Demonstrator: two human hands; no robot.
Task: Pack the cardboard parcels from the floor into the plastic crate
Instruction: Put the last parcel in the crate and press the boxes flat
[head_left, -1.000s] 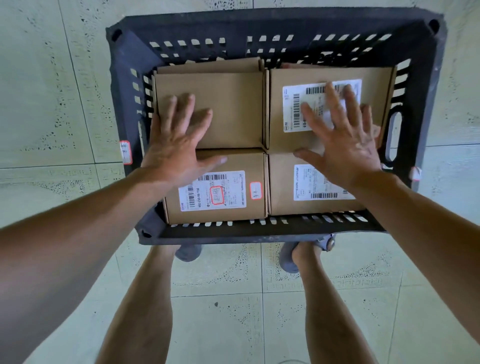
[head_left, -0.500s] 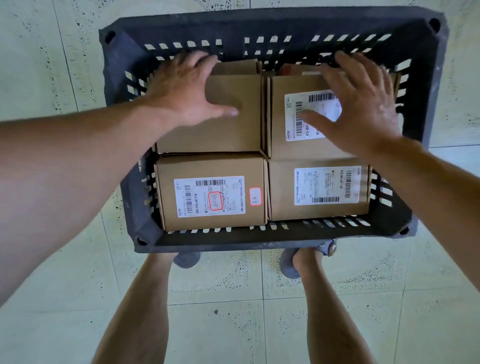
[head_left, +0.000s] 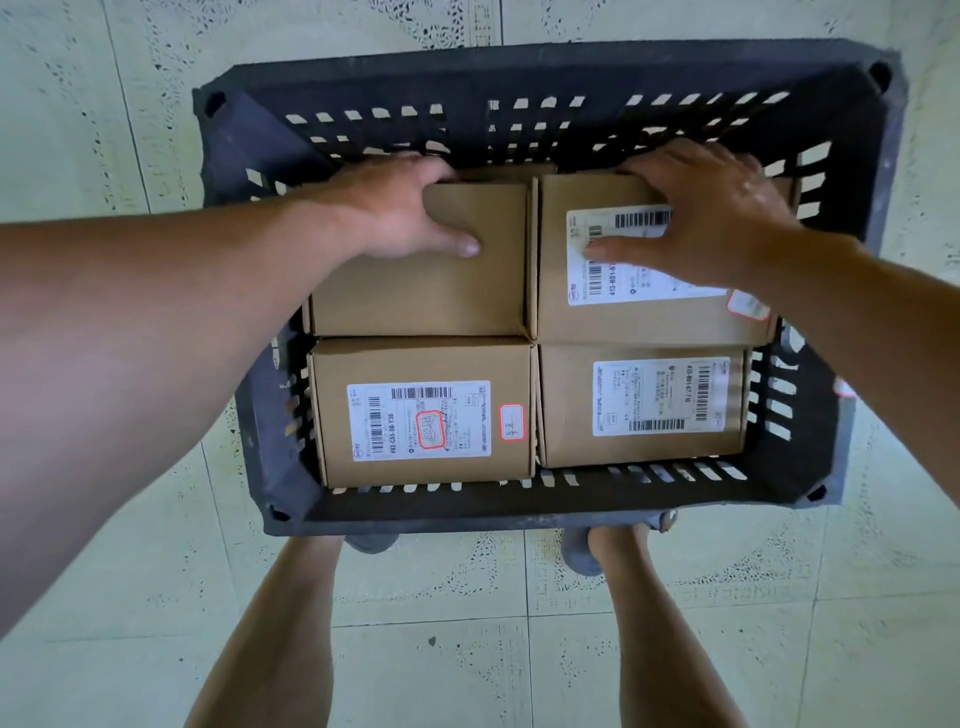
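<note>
Head view: the plastic crate (head_left: 519, 67) stands on the tiled floor (head_left: 467, 649) and holds a two-by-two layer, edges touching. My left hand (head_left: 395, 208) grips the far-left parcel (head_left: 415, 291), fingers hooked over its far edge and thumb flat on top. My right hand (head_left: 711, 218) grips the far-right parcel (head_left: 649, 317) the same way, thumb on the label. I judge this to be seating the back row. Next I'd settle both evenly, snug against the near-left parcel (head_left: 415, 364) and near-right parcel (head_left: 566, 405), without tilting either.
</note>
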